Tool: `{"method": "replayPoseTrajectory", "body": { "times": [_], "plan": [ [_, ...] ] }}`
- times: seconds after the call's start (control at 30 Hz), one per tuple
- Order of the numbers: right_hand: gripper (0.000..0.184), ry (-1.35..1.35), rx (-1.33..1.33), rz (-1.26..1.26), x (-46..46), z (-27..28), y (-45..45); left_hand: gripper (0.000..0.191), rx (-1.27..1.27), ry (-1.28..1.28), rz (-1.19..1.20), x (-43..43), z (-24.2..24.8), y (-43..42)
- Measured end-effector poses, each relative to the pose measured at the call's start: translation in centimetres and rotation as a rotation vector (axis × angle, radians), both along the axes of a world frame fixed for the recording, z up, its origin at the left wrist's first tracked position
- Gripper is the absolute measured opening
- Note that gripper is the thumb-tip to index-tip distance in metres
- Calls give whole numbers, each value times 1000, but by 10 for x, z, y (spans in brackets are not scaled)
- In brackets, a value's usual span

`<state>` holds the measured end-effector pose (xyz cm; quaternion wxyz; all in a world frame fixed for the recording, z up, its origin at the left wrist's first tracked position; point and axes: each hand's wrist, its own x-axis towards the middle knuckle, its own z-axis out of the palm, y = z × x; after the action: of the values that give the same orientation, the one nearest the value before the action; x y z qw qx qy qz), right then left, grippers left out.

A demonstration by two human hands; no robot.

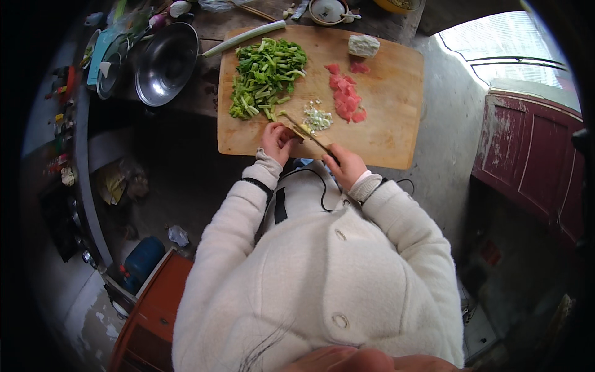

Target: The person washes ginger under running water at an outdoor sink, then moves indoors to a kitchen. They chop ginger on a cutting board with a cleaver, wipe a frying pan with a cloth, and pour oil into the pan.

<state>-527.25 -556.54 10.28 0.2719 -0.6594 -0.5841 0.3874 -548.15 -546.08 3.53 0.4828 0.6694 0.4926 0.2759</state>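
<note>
My right hand [345, 165] grips a kitchen knife [310, 134] by its handle, its blade seen nearly edge-on over the near side of a wooden cutting board [386, 144]. Just left of the blade, the bent fingers of my left hand [277, 142] hold a small brownish piece, probably ginger [297, 133], mostly hidden. Small yellow slices [305, 127] lie by the blade. Beyond them is chopped white scallion [318, 117]. A large heap of cut green celery [267, 74] covers the board's left part. Sliced pink meat [345, 95] lies right of centre, below a pale whitish block [363, 46].
A long leek or scallion stalk [246, 38] rests across the board's far left corner. Left of the board stands a metal wok [167, 64]. A lidded bowl [328, 10] sits behind it on the wooden table [209, 23]. A dark red door panel [530, 153] is at right.
</note>
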Motion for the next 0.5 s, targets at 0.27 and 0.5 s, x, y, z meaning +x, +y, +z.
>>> {"method": "replayPoseTrajectory", "body": {
  "times": [0.27,0.5],
  "plan": [
    [27,785,-441,-364,16,-5,-3,31,281,132,-285,-13,14,6],
    [25,805,-414,-352,28,-10,-10,25,189,95,145,-64,37,68]
  ]
}}
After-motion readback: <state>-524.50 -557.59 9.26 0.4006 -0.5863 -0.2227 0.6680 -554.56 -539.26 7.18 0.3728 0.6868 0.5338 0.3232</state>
